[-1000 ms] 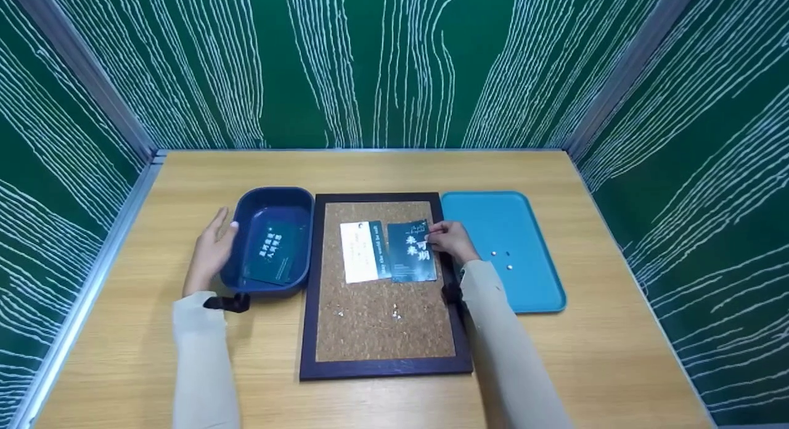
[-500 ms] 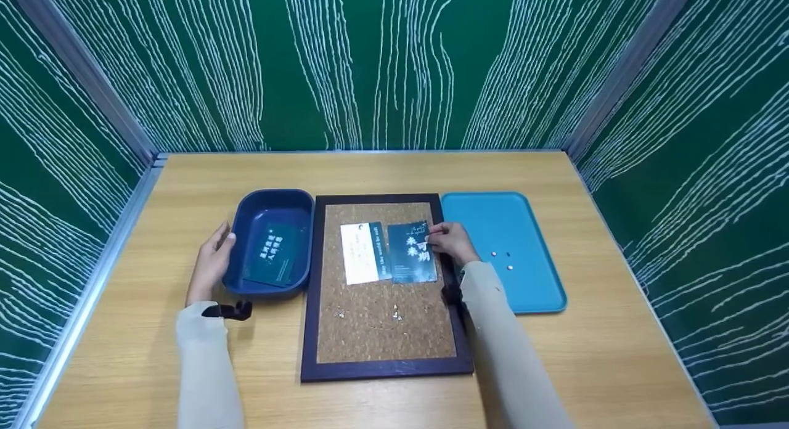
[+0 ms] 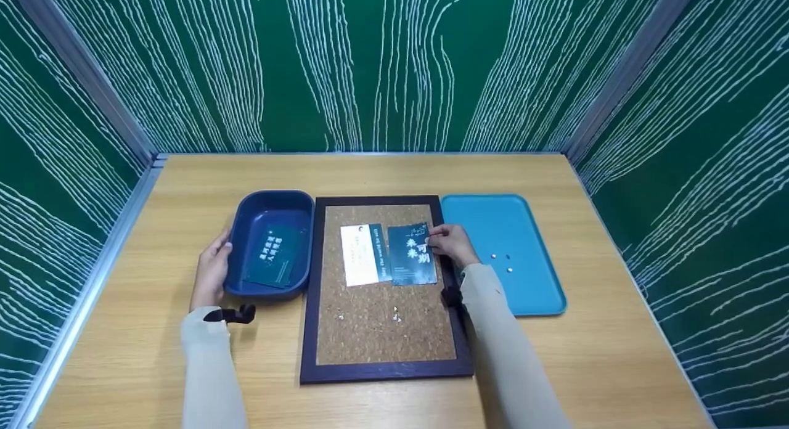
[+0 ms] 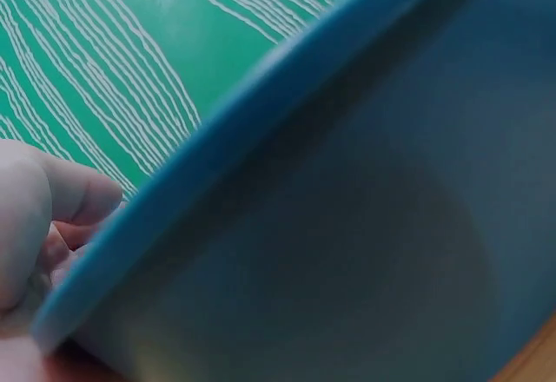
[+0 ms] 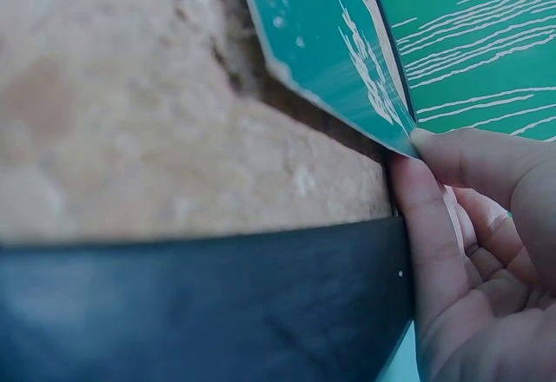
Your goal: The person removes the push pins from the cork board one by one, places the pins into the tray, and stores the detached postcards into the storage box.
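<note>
I've got the right hand point(image 3: 455, 244) pinching the right edge of the green card point(image 3: 405, 270) between thumb and finger, over the bumpy cork board point(image 3: 376, 346). The left hand point(image 3: 211, 272) has its loose fingers touching the round-cornered blue tub point(image 3: 262, 206); it has slid down a bit since a second ago, while the right pinch stayed put. A half-white card point(image 3: 357, 256) lies just beside the green one, with shiny pins point(image 3: 396, 315) below. Tub and flat tray point(image 3: 493, 222) hug the board, leaving me little side room; wood worktop point(image 3: 363, 176) stretches behind.
</note>
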A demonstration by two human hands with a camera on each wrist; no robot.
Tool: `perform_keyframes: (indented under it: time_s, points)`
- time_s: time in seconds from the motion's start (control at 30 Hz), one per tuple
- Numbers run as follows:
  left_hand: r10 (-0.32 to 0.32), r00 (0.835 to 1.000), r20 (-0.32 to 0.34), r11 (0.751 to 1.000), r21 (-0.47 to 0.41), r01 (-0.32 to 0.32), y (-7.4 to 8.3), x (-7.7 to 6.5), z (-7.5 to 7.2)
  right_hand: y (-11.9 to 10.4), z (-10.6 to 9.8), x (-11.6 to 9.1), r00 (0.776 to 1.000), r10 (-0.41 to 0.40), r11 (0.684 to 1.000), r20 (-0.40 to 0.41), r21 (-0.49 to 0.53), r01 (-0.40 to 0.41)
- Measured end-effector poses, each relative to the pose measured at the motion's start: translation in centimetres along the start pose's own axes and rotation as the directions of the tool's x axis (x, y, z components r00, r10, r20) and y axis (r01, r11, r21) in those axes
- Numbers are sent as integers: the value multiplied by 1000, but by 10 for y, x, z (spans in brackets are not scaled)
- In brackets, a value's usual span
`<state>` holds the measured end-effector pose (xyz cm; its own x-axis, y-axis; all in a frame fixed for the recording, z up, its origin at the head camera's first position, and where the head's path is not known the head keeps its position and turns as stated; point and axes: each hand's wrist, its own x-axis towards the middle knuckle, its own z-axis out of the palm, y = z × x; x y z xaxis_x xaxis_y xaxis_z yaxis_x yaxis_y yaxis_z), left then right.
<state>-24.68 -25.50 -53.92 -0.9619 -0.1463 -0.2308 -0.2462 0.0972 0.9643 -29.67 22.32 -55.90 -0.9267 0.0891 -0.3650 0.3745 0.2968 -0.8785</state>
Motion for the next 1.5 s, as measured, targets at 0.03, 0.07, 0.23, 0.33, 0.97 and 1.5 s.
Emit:
perform_keyframes:
  time_s: [0.03,0.07,0.23,0.33,0.97,1.5]
  points:
    - [0,1000,-4,1000,-4,0,-1,0,0,0,0,0,1000,-1,1000,0,2,1]
    - [2,1000,-9,1000,-9,-2,-2,0,0,0,1,0,1000,-3,1000,0,4,3]
    - [-19,999,-38,999,-39,18,-5,1,2,1,1,1,1000,-8,1000,-1,7,8]
    - [-26,998,-49,999,-47,24,-6,2,4,2,1,2,1000,-4,1000,-9,-1,3]
    - [-44,997,-61,997,-68,40,-5,4,6,3,0,3,999,-36,999,-13,34,36]
    - [-50,996,-78,995,-88,43,-9,2,7,1,-1,1,1000,-28,999,2,18,28]
